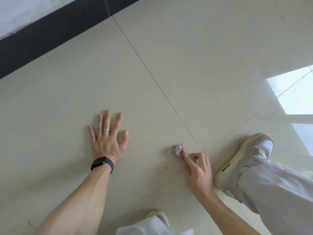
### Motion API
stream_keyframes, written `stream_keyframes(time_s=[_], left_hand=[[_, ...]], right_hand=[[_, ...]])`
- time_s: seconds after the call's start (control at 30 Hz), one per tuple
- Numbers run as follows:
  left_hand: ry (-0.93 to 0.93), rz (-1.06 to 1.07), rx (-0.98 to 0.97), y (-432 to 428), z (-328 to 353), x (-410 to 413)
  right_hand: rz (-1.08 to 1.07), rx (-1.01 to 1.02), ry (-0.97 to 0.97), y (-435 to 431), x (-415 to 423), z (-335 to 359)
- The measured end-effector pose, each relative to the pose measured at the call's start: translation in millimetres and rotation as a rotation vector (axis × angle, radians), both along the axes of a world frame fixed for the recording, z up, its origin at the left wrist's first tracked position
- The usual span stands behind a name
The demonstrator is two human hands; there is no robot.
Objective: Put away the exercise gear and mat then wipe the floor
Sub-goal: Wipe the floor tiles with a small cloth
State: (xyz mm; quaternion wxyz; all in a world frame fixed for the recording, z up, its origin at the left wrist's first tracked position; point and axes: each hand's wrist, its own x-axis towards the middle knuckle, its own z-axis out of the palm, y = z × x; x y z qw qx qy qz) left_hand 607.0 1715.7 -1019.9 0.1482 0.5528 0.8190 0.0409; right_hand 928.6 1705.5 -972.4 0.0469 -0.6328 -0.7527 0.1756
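Note:
My left hand lies flat on the beige tiled floor, fingers spread, with a ring and a dark watch on the wrist; it holds nothing. My right hand presses a small crumpled pale wad of tissue or cloth onto the floor with its fingertips, close to where the tile seams cross. A few dark specks dot the tile near the wad. No exercise gear or mat is in view.
My right shoe and light trouser leg stand just right of my right hand. My other shoe shows at the bottom edge. A black skirting board and white wall run across the top left. Window light reflects at the right.

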Motion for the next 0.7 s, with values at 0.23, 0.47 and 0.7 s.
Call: stream_keyframes(time_s=[0.23, 0.47, 0.7], left_hand=[[0.0, -0.003, 0.002, 0, -1, 0], [-0.012, 0.01, 0.032, 1, -1, 3], [-0.01, -0.013, 0.006, -1, -1, 2]], right_hand=[[0.187, 0.0, 0.057, 37, 8, 5], [-0.358, 0.108, 0.032, 72, 15, -7], [0.509, -0.057, 0.185, -23, -43, 6]])
